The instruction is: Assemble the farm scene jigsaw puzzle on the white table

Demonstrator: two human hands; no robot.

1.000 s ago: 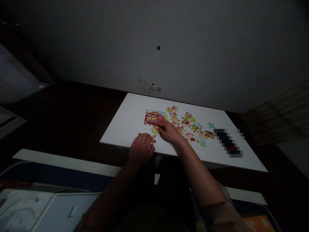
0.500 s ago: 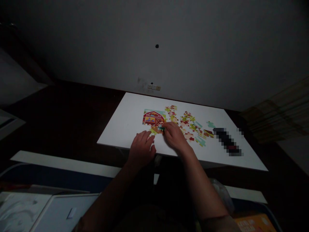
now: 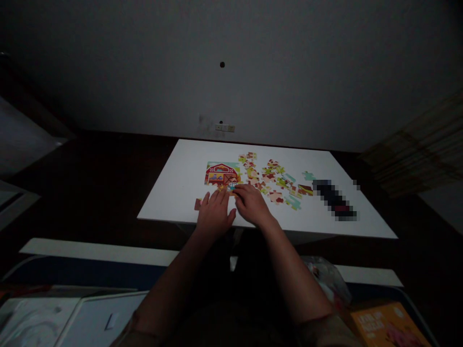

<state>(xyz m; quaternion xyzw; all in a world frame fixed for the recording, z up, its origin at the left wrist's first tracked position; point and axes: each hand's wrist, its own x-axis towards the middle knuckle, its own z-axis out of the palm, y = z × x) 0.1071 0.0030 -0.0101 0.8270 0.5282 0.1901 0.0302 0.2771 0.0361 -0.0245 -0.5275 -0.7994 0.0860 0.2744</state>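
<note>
A partly joined jigsaw puzzle [image 3: 217, 174] with a red barn lies on the white table. My left hand [image 3: 215, 212] rests palm down at its lower edge, fingers stretched out and touching the lower pieces. A loose reddish puzzle piece [image 3: 197, 204] pokes out left of that hand. My right hand [image 3: 251, 205] is at the puzzle's lower right corner, its bent fingers pressed on a teal and white puzzle piece [image 3: 232, 186]; part of this piece is hidden under the fingertips. Several loose puzzle pieces [image 3: 277, 179] are scattered to the right of the barn.
A pixelated dark object [image 3: 334, 200] lies on the right of the white table [image 3: 173, 188]. Nearer me are an open white box [image 3: 97, 315] at left, a clear plastic bag [image 3: 325, 277] and an orange box [image 3: 390, 325] at right. A wall stands behind the table.
My left hand has moved up against the puzzle's lower edge, with its fingers laid on the pieces. The reddish piece now shows at its left. My right hand stays at the teal piece. The view has shifted slightly.
</note>
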